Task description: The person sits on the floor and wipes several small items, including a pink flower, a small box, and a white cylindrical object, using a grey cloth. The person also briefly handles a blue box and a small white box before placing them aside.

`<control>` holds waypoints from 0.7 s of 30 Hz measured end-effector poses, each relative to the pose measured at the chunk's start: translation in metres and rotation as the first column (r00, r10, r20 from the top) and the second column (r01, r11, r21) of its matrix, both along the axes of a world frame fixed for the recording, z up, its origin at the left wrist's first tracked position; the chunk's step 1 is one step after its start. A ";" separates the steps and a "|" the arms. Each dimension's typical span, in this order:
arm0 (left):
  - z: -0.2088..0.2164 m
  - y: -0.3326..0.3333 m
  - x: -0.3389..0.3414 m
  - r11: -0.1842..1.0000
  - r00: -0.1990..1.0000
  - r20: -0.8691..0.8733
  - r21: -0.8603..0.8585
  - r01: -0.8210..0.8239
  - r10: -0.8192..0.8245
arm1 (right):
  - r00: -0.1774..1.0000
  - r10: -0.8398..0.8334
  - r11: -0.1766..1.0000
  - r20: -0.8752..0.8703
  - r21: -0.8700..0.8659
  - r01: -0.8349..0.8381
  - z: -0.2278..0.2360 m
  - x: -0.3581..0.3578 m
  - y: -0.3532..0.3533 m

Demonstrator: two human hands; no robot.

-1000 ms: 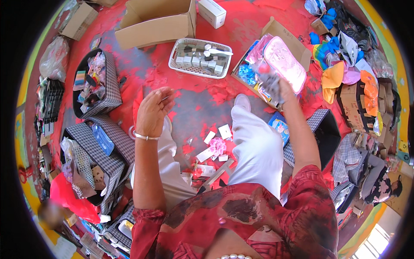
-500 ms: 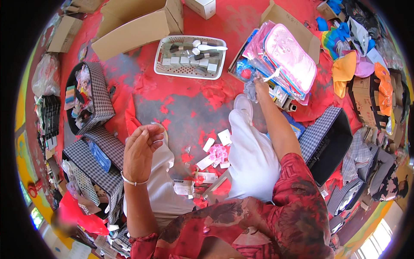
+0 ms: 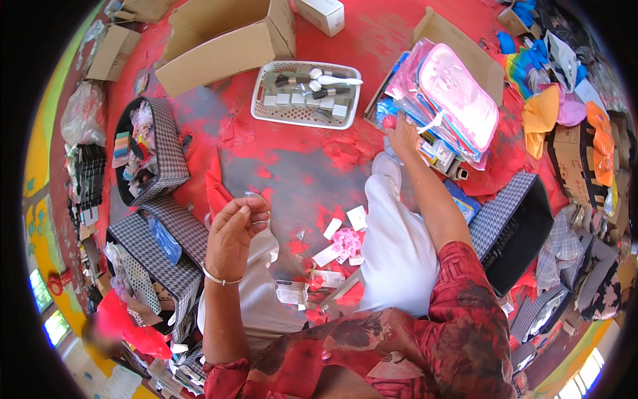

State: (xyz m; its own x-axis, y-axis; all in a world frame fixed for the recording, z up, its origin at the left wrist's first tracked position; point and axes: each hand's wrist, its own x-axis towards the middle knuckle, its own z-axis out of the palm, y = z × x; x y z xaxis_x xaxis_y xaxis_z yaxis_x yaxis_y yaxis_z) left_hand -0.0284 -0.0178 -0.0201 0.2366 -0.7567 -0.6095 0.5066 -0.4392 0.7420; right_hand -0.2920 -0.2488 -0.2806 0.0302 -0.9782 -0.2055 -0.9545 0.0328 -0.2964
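My left hand (image 3: 237, 236) is raised above my left knee, its fingers curled and thumb pressed against them. Whatever may be in that pinch, I cannot make out. My right hand (image 3: 403, 138) reaches forward to the near edge of an open cardboard box (image 3: 458, 56), fingers stretched out. Beside its fingertips is a blue plastic packet (image 3: 384, 110) with a round red thing (image 3: 389, 122). Some crumpled grey-blue material (image 3: 392, 153) shows under the hand. A stack of pink and clear plastic pouches (image 3: 458, 100) fills the box, with small packages beside my wrist.
A white basket (image 3: 256, 103) holds dark-bristled brushes and small white boxes. Between my legs lie a pink flower (image 3: 346, 243) and several small cartons (image 3: 292, 292). Houndstooth bins (image 3: 166, 153) stand left, another (image 3: 498, 213) right. A large cardboard box (image 3: 226, 63) is at the back.
My right hand has moved slightly forward and left, off the grey-blue material towards the blue packet. My left hand's fingers have drawn closer together. The whole view has shifted a little.
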 end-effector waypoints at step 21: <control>-0.008 -0.002 -0.014 0.989 0.988 0.027 0.005 0.150 -0.150 | 0.995 0.048 0.997 -0.090 -0.061 -0.054 -0.001 -0.037 0.022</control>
State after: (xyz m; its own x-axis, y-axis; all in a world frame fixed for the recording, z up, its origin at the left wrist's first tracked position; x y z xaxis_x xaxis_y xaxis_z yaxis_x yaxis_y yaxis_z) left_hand -0.0422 -0.0199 -0.0279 0.1371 -0.7831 -0.6066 0.4150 -0.5107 0.7530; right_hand -0.3287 -0.2263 -0.2814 0.0647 -0.9870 -0.1470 -0.9771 -0.0327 -0.2103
